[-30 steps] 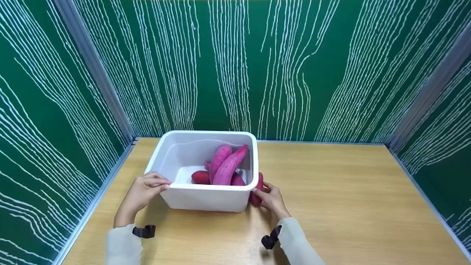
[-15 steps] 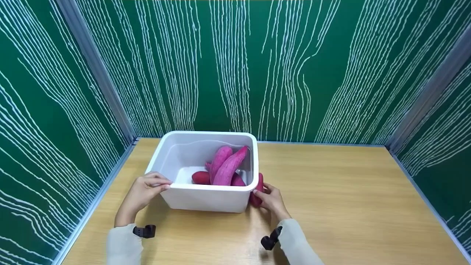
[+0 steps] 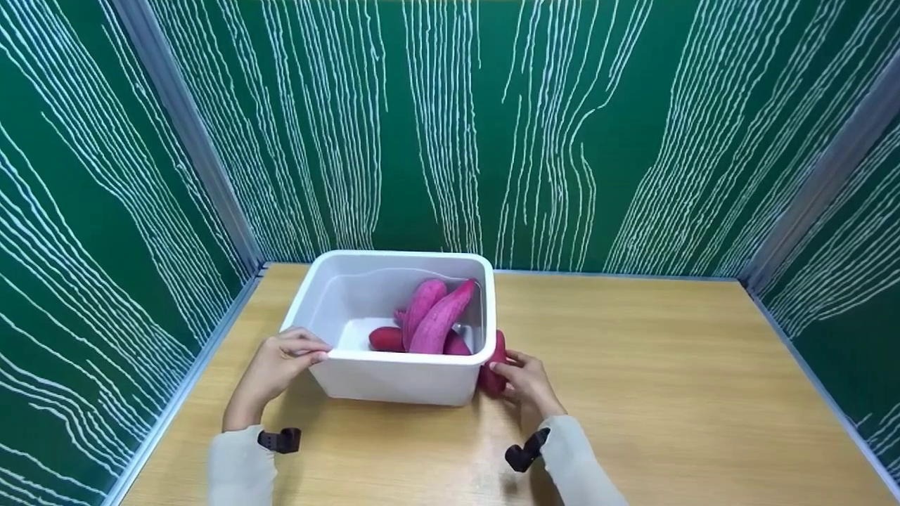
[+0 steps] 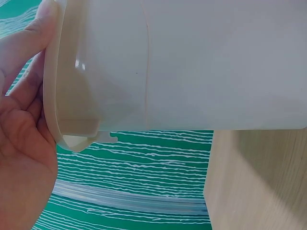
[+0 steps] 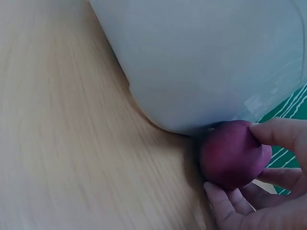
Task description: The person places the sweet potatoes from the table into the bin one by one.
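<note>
A white plastic bin [image 3: 397, 379] stands on the table, its near left rim pinched between the thumb and fingers of my left hand [image 3: 278, 362]. Against the bin's outer right side lies a dark red sweet potato [image 3: 495, 383], also seen end-on as a rounded purple-red sweet potato [image 5: 232, 155] in the right wrist view. My right hand [image 3: 529, 385] holds it with thumb on one side and fingers on the other. Inside the bin, two long pink sweet potatoes [image 3: 443, 320] lie across a redder one [image 3: 385, 340]; the near wall hides their lower parts.
The wooden table [image 3: 633, 393] extends right of the bin. Green panels [image 3: 436, 140] with white wavy lines rise at the back and both sides, joined by grey metal posts [image 3: 176, 126]. A black wrist camera [image 3: 281, 440] sits on the left sleeve.
My right hand has shifted slightly to the right, still holding the sweet potato beside the bin. My left hand keeps its hold on the rim, and the sweet potatoes inside lie as before.
</note>
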The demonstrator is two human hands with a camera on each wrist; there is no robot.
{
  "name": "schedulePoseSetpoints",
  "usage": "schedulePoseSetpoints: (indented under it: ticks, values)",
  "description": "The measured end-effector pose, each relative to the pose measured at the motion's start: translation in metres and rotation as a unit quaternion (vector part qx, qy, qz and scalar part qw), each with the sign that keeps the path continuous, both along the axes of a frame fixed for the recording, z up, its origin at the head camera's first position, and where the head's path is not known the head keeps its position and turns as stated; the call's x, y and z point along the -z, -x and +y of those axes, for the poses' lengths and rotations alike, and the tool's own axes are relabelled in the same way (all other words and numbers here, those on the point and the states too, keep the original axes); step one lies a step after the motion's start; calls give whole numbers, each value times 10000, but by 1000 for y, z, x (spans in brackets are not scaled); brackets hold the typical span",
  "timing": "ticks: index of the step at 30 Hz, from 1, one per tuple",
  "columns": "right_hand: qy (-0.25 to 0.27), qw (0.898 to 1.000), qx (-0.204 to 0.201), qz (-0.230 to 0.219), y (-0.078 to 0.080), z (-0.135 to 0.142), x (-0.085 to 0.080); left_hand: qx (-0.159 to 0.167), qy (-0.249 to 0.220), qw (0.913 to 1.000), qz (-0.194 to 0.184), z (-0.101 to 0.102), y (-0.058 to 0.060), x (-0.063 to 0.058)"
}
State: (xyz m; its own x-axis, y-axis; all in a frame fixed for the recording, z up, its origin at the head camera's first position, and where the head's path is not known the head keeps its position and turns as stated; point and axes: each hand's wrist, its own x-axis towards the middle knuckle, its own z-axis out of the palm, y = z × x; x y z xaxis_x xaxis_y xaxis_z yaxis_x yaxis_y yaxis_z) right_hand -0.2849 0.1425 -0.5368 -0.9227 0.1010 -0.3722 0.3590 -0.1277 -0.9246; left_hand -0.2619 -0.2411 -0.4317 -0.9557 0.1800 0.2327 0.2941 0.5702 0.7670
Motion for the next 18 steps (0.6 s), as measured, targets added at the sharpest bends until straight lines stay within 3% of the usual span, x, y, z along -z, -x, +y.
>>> schedulePoseSetpoints:
  ticks: [8,18]
  values:
    - [28,9997,-200,-120,-2,10,-13,-15,3,10000,-90,-1,0,1]
    - [416,9979,-439,229,1,27,-33,30,-109,9999,-65,2,-3,-2]
